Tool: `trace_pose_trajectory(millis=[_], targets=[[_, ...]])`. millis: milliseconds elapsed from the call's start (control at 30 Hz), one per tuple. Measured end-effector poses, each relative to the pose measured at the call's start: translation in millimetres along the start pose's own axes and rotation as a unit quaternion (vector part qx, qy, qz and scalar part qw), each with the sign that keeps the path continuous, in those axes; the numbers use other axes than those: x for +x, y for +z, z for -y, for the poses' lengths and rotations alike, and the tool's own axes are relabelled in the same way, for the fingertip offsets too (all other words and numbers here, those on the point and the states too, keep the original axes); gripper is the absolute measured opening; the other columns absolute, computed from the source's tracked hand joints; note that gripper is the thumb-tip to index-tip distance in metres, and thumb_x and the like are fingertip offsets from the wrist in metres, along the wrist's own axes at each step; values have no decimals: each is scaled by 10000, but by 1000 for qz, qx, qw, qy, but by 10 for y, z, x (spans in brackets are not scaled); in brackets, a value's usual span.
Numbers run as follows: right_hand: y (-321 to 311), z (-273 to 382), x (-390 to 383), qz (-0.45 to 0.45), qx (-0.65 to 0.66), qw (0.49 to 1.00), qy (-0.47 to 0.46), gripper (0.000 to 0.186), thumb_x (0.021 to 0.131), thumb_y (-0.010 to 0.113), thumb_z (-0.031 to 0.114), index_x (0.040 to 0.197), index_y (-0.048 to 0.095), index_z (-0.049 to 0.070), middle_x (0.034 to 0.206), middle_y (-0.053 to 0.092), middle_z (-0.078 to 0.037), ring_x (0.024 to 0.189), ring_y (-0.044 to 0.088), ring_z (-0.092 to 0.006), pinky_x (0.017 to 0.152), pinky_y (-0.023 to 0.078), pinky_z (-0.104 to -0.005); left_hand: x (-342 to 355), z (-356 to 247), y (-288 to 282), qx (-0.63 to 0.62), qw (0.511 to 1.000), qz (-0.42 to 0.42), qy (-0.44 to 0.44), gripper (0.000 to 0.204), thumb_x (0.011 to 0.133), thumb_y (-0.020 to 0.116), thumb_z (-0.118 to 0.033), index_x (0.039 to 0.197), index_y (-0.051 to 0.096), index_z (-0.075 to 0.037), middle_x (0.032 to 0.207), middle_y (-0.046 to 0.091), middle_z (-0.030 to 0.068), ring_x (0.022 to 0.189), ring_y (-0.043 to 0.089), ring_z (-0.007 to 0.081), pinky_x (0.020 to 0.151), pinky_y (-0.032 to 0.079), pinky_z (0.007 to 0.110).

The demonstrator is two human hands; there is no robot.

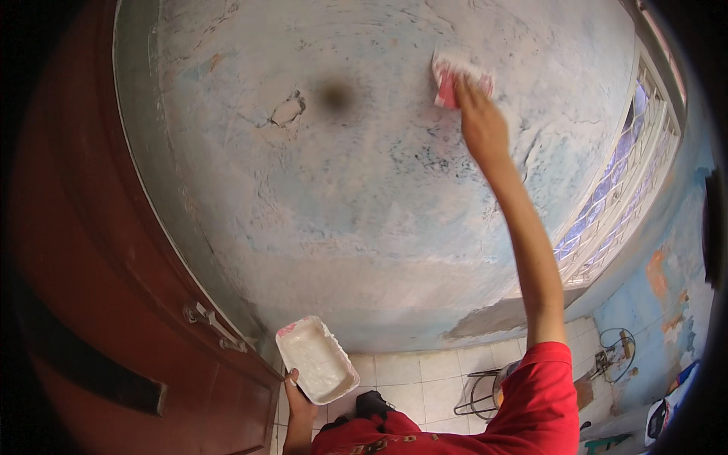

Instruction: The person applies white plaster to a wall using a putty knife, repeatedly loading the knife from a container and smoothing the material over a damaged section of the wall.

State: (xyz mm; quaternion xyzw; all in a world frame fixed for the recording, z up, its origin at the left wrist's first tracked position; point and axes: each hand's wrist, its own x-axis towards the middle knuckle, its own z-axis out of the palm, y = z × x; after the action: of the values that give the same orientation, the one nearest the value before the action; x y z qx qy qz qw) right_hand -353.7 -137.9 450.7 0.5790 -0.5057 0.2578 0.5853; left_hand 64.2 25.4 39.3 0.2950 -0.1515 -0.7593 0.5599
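My right hand (479, 121) is raised high on the mottled white and pale-blue wall (364, 189), closed on a red plastic spreader (447, 87) smeared with white paste, which rests against the plaster. Cracks and a chipped patch mark the wall to its left. At the bottom, my left hand (297, 390) grips the side of a white rectangular tray (316, 356) holding white paste, with pink showing on one corner.
A dark red door (91, 250) with a handle (212, 322) stands at left. A barred window (614, 174) is at right, beside a peeling blue wall (660, 296). Below are the tiled floor (425, 394), a dark metal stand (474, 394) and a cable loop (622, 349).
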Motion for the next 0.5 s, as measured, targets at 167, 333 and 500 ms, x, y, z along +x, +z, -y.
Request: trace_pose_trajectory(millis=[167, 333, 500], targets=[[182, 857, -1789, 172, 32, 984, -23, 529, 889, 516, 41, 1418, 500, 59, 1358, 582, -177, 1169, 623, -315, 857, 544, -400, 92, 126, 6, -6, 1000, -11, 11, 710, 865, 638, -392, 1426, 420, -15, 1372, 540, 133, 1260, 524, 326, 1071, 411, 452], [-255, 538, -1187, 204, 97, 974, 23, 486, 861, 500, 13, 1341, 558, 65, 1267, 643, -163, 1105, 654, -313, 894, 536, -416, 124, 118, -60, -14, 1000, 15, -6, 691, 875, 619, -397, 1414, 431, -8, 1368, 547, 138, 1243, 538, 324, 1069, 413, 448], [-453, -168, 663, 11, 58, 997, 51, 387, 919, 436, 24, 1243, 624, 119, 1090, 696, -159, 970, 664, -360, 808, 531, -456, 221, 171, -96, -11, 999, 28, -18, 689, 878, 614, -395, 1414, 431, -3, 1352, 561, 145, 1239, 545, 321, 1066, 415, 448]])
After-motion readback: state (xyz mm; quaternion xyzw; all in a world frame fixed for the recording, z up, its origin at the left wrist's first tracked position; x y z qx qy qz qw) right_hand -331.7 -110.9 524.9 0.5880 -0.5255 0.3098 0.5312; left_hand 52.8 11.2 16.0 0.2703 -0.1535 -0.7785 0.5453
